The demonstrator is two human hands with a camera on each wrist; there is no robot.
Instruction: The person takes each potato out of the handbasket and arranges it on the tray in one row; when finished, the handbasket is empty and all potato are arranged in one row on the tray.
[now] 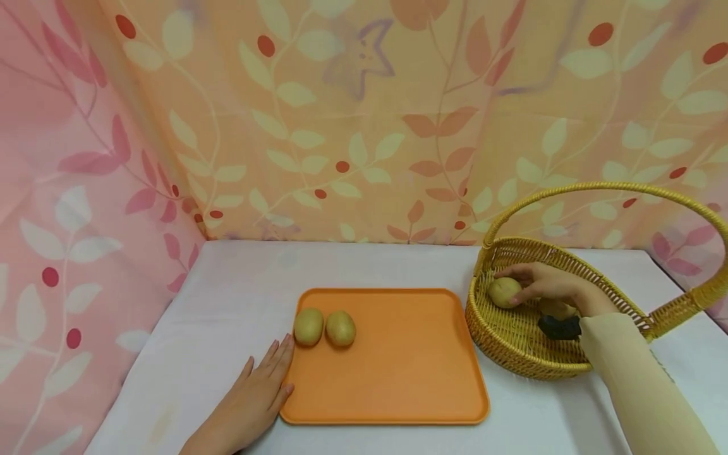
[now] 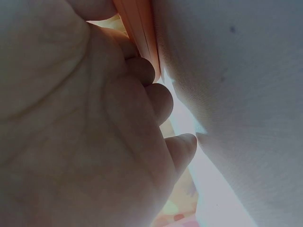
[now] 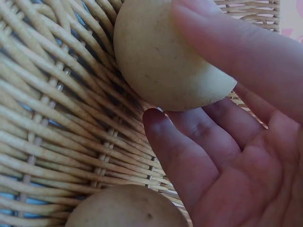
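In the head view my right hand (image 1: 546, 284) reaches into a wicker basket (image 1: 526, 366) and grips a potato (image 1: 503, 292) near the basket's left side. The right wrist view shows the thumb across this potato (image 3: 165, 56) and the fingers bent behind it. Another potato (image 1: 556, 308) lies in the basket, partly hidden under the hand. On the left, my left hand (image 1: 256, 395) lies with straight fingers along the left edge of an orange tray (image 1: 398, 360). Two potatoes, a left one (image 1: 309, 327) and a right one (image 1: 340, 328), sit side by side in the tray's upper left.
The basket's tall arched handle (image 1: 603, 186) rises over its back and right side. A white cloth (image 1: 364, 265) covers the table. Flower-patterned fabric (image 1: 352, 126) hangs behind and at the left. A black object (image 1: 560, 327) shows beneath my right wrist.
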